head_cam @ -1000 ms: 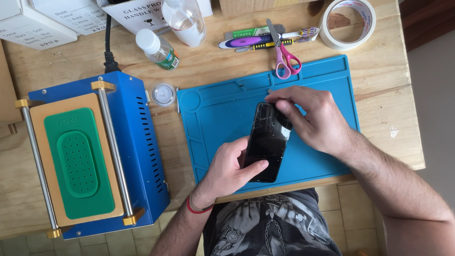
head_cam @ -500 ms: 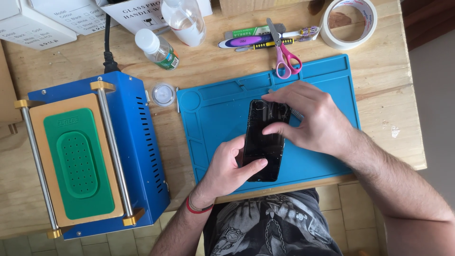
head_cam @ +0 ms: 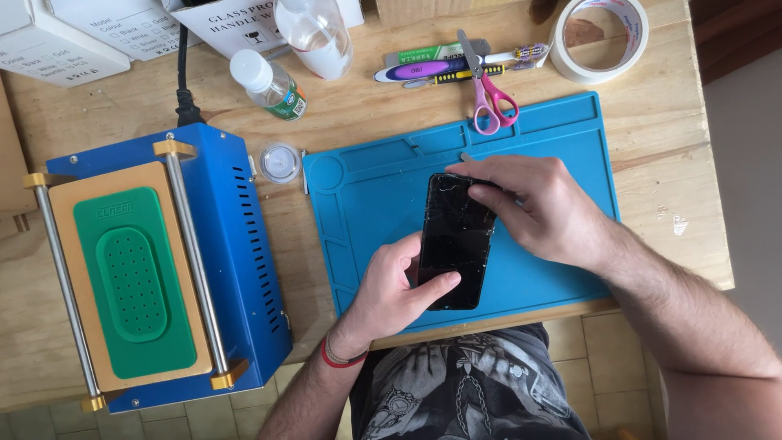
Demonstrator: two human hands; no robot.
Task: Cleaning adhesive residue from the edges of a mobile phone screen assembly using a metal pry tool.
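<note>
1. Black phone (head_cam: 456, 241) with a cracked screen, lying near the centre of the blue work mat (head_cam: 562, 130), long axis running roughly 12 to 6 o'clock and tilted slightly.
2. Left hand (head_cam: 397, 289) at 7 o'clock of the phone, pinching its lower half: thumb laid across the glass near the bottom, fingers curled against the left edge.
3. Right hand (head_cam: 533, 208) at 2 o'clock of the phone, fingers pressed together over the top right corner, fingertips resting on the upper edge; whether something thin sits between them, cannot tell.
4. Red band on the left wrist, at 7 o'clock of the hand.
5. Pink-handled scissors (head_cam: 489, 94) at 12 o'clock of the phone, handles overlapping the mat's top rim.
6. Purple tool (head_cam: 428, 69) and a thin screwdriver just beside the scissors, toward 11 o'clock.
7. Roll of tape (head_cam: 601, 39) at 1 o'clock, well apart from the phone, on the wooden table (head_cam: 668, 187).
8. Small round clear lid (head_cam: 279, 162) at 10 o'clock, just off the mat's left corner.
9. Two clear bottles at 11 o'clock: a small one with a white cap (head_cam: 269, 83), a larger one (head_cam: 314, 34) behind.
10. Blue machine with a green pad (head_cam: 138, 277) at 9 o'clock, well apart from the mat's contents, black cable leading off its top.
</note>
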